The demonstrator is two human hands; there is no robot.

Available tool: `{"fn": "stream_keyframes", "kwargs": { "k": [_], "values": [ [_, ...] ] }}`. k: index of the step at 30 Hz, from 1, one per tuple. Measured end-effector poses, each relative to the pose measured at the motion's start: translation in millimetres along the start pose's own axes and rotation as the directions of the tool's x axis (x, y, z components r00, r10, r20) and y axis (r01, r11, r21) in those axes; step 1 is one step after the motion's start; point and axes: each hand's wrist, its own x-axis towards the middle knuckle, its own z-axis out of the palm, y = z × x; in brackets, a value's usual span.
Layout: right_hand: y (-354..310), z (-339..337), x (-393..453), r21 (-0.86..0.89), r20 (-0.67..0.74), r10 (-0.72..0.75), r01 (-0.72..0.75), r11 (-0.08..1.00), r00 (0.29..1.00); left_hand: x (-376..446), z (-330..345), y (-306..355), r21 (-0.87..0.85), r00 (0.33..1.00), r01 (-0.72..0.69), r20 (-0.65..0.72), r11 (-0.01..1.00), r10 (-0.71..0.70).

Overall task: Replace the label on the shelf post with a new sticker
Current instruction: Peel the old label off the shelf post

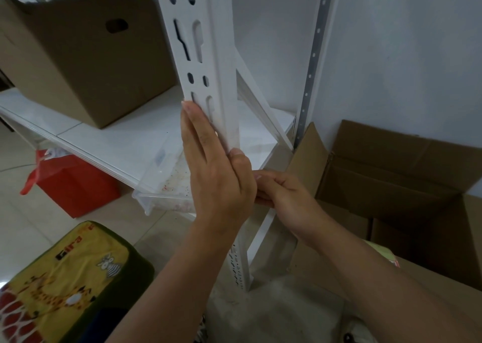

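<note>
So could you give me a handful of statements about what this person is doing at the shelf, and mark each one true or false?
1. The left hand lies flat against the white shelf post, fingers straight. True.
2. The right hand is reaching into the open cardboard box on the floor. False: it sits beside the left hand at the post, fingers curled.
3. A closed cardboard box stands on the shelf board. True.
4. The bag under the shelf is blue. False: it is red.
5. A clear plastic tray juts out beneath the shelf board. True.
</note>
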Motion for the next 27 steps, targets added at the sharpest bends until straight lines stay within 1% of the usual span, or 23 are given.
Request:
{"fn": "stream_keyframes", "kwargs": {
  "k": [7,17,21,27],
  "values": [
    [0.1,0.8,1.1,0.002,-0.002,0.003,-0.003,1.0,1.0,-0.2,0.9,-1.1,0.01,1.0,-0.015,-0.016,1.0,0.015],
    [-1.4,1.0,-2.2,-0.039,0.004,-0.009,0.01,0.999,1.0,-1.3,-0.1,-2.6,0.015,1.0,-0.016,0.004,1.0,0.016],
    [-1.1,0.1,-1.7,-0.032,-0.002,0.0,0.0,0.999,1.0,-1.2,-1.7,-4.6,0.009,0.999,-0.019,0.037,1.0,0.019],
    [0.8,-0.5,1.1,-0.039,0.006,-0.003,0.003,0.999,1.0,0.6,-1.1,-4.1,0.002,0.999,-0.043,0.012,0.999,0.043]
  ]
}}
